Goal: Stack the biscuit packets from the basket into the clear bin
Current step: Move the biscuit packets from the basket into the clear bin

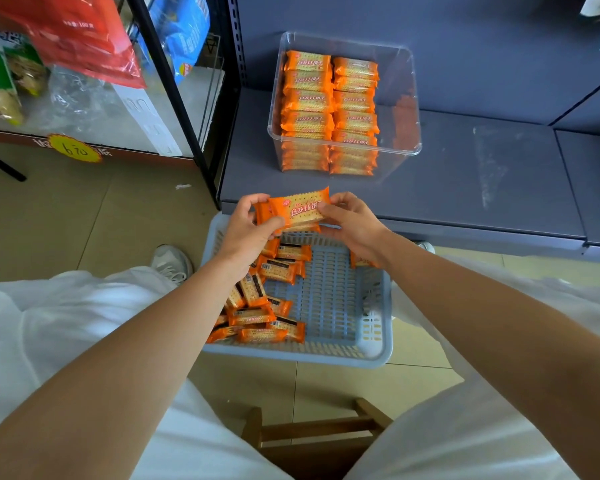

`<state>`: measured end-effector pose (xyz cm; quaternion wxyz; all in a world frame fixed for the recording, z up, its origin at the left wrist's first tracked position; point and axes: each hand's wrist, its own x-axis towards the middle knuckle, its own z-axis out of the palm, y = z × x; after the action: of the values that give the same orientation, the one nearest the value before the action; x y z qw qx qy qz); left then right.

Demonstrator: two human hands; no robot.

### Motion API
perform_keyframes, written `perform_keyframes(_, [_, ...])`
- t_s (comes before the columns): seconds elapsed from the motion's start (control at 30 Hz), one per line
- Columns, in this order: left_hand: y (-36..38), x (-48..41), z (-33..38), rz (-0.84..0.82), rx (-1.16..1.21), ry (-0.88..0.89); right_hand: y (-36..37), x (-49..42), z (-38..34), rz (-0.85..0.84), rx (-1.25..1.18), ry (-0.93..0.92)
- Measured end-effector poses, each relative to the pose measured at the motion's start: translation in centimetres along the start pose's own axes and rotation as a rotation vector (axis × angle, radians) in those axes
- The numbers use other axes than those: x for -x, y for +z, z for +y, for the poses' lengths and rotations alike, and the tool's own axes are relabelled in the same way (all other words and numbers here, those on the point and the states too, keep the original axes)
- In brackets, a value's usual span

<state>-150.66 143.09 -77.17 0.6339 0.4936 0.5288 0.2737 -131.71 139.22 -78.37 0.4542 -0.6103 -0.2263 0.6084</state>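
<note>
Slate-blue surface (465, 174) under the clear bin (409, 98), tan tiled floor (84, 220), pale blue basket (378, 341), left hand (246, 230) and right hand (354, 223), each grip pinching the held biscuit packets (297, 209).

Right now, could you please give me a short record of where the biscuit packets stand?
Held: small stack of biscuit packets, left hand and right hand gripping its ends, above the blue basket
Basket: loose packets piled on its left side
Bin: clear bin on grey shelf, two neat columns of packets, right part unfilled
</note>
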Motion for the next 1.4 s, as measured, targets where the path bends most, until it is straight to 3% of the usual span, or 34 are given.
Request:
perform_keyframes(0.2, [0.4, -0.8, 1.0, -0.07, -0.018, 0.069, -1.0, -0.4, -1.0, 0.042, 0.072, -0.078])
perform_keyframes(0.37, [1.3, -2.4, 2.3, -0.091, -0.009, 0.077, -2.7, -1.2, -2.6, -0.053, 0.359, -0.248])
perform_keyframes(0.7, [3.5, -9.1, 6.8, -0.087, -0.008, 0.086, -3.9, -4.8, -9.5, -0.06, 0.901, -0.53])
perform_keyframes(0.87, [4.5, -12.9, 9.1, -0.113, -0.037, 0.102, -5.3, -8.3, -12.3, -0.026, 0.975, -0.562])
perform_keyframes(0.97, [4.9, -15.4, 9.9, -0.151, -0.3, 0.219, -6.7, -10.5, -14.2, 0.074, 0.97, -0.565])
perform_keyframes(1.13, [4.7, -20.2, 9.5, -0.033, -1.102, 0.633, -10.8, -16.0, -15.3, 0.3, 1.021, -0.457])
perform_keyframes(1.23, [4.8, -23.2, 8.6, -0.119, -1.34, 0.58, -12.0, -19.0, -15.0, 0.369, 1.05, -0.418])
perform_keyframes(1.4, [5.4, -25.8, 7.6, -0.133, -1.504, 0.564, -12.7, -22.5, -14.9, 0.415, 1.054, -0.41])
